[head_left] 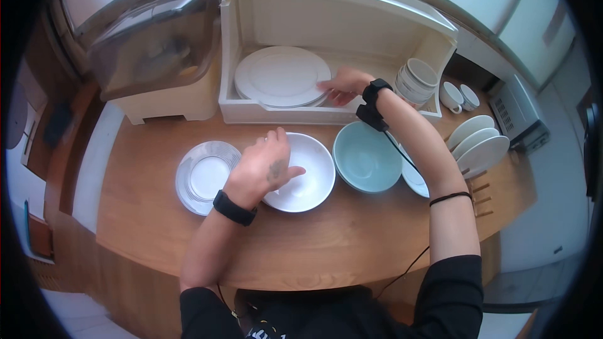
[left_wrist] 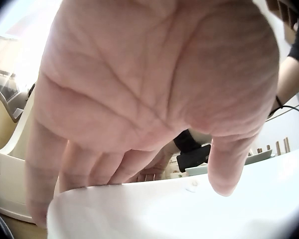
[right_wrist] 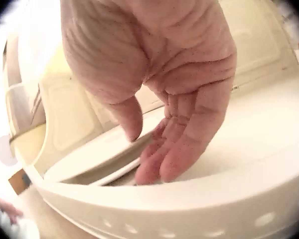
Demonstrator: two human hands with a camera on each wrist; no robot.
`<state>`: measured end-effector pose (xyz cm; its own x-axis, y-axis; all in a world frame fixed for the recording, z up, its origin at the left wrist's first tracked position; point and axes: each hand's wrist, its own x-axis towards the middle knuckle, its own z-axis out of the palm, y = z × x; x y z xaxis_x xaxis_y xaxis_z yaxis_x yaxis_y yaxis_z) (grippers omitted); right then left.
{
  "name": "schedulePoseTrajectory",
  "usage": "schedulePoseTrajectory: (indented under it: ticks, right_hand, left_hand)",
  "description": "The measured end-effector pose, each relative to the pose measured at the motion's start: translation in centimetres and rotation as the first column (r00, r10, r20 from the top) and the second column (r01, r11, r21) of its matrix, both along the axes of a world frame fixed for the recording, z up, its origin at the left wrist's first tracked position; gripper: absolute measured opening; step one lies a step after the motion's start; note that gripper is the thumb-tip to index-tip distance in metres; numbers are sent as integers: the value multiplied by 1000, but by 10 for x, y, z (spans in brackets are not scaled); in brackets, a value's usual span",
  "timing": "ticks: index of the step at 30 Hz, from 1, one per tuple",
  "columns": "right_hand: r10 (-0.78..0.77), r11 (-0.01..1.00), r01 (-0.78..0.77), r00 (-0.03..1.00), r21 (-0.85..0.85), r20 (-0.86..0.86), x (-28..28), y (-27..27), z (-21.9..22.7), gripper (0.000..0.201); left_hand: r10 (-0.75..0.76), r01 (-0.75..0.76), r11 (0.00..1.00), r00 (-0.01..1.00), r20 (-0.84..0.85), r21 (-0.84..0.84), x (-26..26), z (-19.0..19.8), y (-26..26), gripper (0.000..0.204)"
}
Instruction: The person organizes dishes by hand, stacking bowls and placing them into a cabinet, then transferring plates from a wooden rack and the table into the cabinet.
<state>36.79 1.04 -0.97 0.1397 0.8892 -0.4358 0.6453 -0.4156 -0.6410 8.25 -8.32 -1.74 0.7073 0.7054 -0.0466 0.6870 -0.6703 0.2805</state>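
Inside the white open-fronted box lie stacked white plates (head_left: 282, 75), with a narrow gap between upper and lower rims on the near side. My right hand (head_left: 344, 86) is at their right edge. Its thumb lies over the upper plate's rim (right_wrist: 94, 152), its fingers (right_wrist: 174, 162) curled below. On the table stands a white bowl (head_left: 311, 179). My left hand (head_left: 260, 166) hangs over its left side, fingers (left_wrist: 74, 167) fairly straight beyond the rim and thumb (left_wrist: 226, 169) spread over the inside.
The box (head_left: 270, 113) has a raised front lip. Stacked cups (head_left: 419, 74) stand at its right end. A glassy plate (head_left: 207, 176), a pale green bowl (head_left: 367, 160) and a wooden rack with plates (head_left: 483, 150) stand on the table. Two cups (head_left: 451, 95) sit farther right.
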Motion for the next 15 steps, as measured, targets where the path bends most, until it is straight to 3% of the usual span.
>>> schedulePoseTrajectory:
  ticks: [6,8,9,11,15]
  right_hand:
    - [-26,999,25,999,-34,-37,10,10,-12,26]
    - [-115,993,107,943,-43,-313,15,4,-12,20]
    - [-115,993,105,943,-49,-311,18,0,-11,20]
    - [-106,980,182,807,74,-581,21,-6,-10,18]
    - [-95,944,254,819,208,-566,23,-15,11,21]
  left_hand:
    - [-4,4,1000,1000,16,-12,0,-3,5,74]
    - [-8,8,1000,999,44,-1,0,-5,4,72]
    - [-12,11,1000,999,40,3,0,-4,5,72]
    - [-10,10,1000,999,34,1,0,-3,6,72]
    - [-19,19,1000,1000,23,8,0,-5,6,73]
